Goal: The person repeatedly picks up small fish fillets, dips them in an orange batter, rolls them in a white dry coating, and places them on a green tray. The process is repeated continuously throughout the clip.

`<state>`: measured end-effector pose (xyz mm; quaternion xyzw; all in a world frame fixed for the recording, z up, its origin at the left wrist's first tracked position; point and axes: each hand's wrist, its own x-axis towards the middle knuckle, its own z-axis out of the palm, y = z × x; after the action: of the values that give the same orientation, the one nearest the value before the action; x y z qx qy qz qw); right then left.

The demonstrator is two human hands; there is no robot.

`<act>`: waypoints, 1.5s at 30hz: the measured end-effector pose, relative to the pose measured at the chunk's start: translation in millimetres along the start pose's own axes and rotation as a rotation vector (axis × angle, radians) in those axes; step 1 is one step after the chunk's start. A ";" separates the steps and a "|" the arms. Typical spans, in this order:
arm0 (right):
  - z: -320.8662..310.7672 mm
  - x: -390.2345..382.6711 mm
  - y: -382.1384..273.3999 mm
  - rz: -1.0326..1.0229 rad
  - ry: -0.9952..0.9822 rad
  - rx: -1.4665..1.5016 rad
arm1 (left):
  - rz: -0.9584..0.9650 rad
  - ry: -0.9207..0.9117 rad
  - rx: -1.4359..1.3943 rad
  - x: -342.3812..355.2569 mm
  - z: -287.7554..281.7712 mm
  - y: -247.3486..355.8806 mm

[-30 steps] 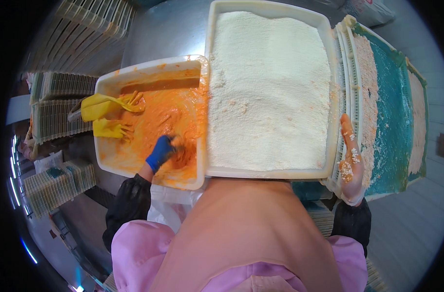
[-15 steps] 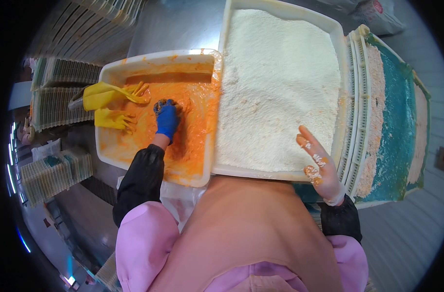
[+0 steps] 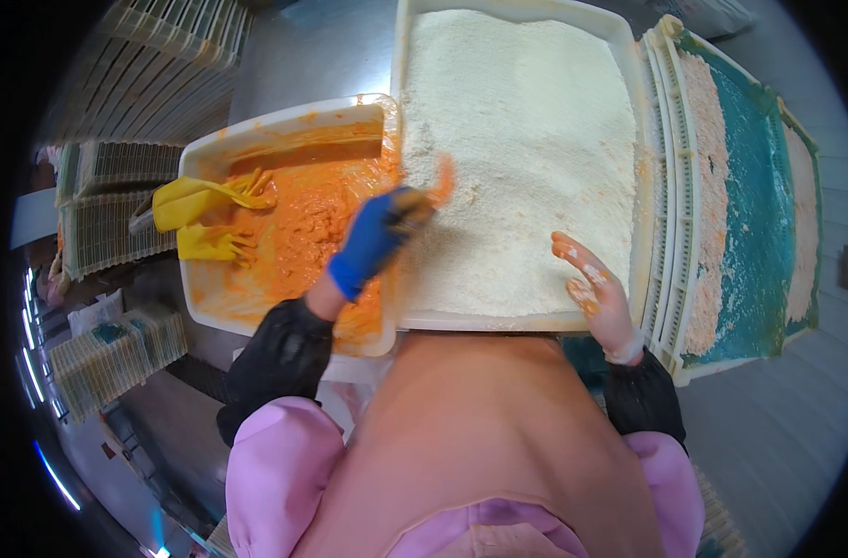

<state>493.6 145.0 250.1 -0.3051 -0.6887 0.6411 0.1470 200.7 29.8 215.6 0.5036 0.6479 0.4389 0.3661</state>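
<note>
My left hand (image 3: 379, 234), in a blue glove, reaches over the wall between two tubs. Its fingers close on a blurred piece coated in orange (image 3: 442, 181), whose kind I cannot make out. Below that piece lies the white crumb (image 3: 526, 139) in the large tub. Orange wet mix (image 3: 303, 209) lies in the cream tub (image 3: 247, 321) on the left. My right hand (image 3: 593, 290), in a thin clear glove, hovers above the near right part of the crumb. Its fingers are spread, with orange mix and crumbs stuck on them.
Yellow rubber gloves (image 3: 200, 205) hang over the left tub's wall into the mix. Stacked white-edged trays (image 3: 670, 195) stand right of the crumb tub, holding pale crumbed pieces (image 3: 703, 186) on teal mesh (image 3: 754, 205). More slatted racks (image 3: 126, 172) are stacked at the left.
My left hand has come up out of the orange mix and moved right to the crumb tub with a piece. My right hand has shifted slightly left.
</note>
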 end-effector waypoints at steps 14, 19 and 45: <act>13.5 5.3 69.1 0.128 0.017 -0.166 | -0.227 0.398 0.865 -2.2 -82.7 -129.3; 19.2 8.0 57.8 0.100 -0.029 -0.181 | -0.459 0.237 0.305 -15.5 -75.9 -211.9; 11.7 -7.3 59.6 0.137 0.065 -0.137 | 0.126 -0.165 0.789 41.6 68.9 -22.1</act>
<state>506.1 130.7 191.9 -0.3817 -0.7031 0.5909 0.1040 247.2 81.7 169.7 0.6776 0.7029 0.1364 0.1680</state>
